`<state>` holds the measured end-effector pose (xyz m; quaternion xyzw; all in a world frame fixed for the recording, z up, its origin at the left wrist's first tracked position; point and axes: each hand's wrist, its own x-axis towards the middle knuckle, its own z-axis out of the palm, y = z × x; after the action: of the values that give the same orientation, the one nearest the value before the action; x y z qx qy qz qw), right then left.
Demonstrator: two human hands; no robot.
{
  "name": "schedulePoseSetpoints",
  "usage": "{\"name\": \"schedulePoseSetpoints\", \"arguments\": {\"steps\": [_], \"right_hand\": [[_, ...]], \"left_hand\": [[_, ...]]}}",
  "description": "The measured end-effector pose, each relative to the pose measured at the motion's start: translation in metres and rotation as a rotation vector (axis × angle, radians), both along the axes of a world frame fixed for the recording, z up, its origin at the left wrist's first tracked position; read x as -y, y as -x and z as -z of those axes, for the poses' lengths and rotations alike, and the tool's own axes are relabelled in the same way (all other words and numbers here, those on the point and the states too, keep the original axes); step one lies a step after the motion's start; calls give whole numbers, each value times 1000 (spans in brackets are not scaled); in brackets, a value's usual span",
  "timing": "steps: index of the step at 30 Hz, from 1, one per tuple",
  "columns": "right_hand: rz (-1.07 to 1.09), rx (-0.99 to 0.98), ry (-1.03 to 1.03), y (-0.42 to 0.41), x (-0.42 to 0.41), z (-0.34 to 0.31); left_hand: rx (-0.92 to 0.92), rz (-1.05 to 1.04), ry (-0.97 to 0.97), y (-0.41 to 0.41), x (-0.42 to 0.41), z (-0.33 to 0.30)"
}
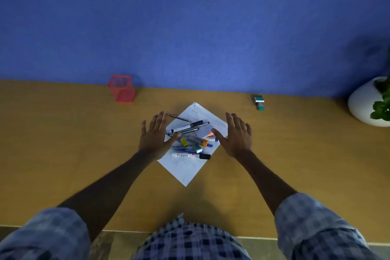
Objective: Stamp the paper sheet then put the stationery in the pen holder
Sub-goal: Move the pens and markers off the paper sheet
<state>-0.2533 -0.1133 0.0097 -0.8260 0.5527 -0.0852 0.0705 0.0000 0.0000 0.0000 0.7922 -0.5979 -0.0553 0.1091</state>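
Observation:
A white paper sheet [185, 168] lies turned like a diamond at the middle of the wooden desk. A heap of stationery [191, 139] rests on it: markers, pens, highlighters. A white marker with a black cap [190, 156] lies at the heap's near side. My left hand [155, 136] is spread flat at the heap's left, its thumb touching the pens. My right hand [237, 136] is spread at the right, thumb at the paper's edge. Neither holds anything. A red mesh pen holder [122, 88] stands at the back left. The teal stamp [259, 102] sits at the back right.
A blue wall rises straight behind the desk [63, 143]. A white round pot with a green plant [368, 103] stands at the far right. The desk's front edge runs close to my checked shirt at the bottom.

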Motion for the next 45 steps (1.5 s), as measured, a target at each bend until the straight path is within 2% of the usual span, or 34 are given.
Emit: {"name": "schedulePoseSetpoints", "arguments": {"steps": [24,30,36,40,45], "right_hand": [[-69,-58,-124,13,-48,43],[-99,-139,-159,14,-53,51],[-101,-115,-174,12,-52,51],[-145,-100,-178,13,-52,49],[-160,-95,-184,13,-52,49]], "left_hand": [[-98,-74,-173,16,-49,49],[-55,-27,-218,16,-58,59],[-32,-7,-184,14,-54,58],[-6,103,-119,16,-38,54],[-21,382,-61,27,-9,47]]}}
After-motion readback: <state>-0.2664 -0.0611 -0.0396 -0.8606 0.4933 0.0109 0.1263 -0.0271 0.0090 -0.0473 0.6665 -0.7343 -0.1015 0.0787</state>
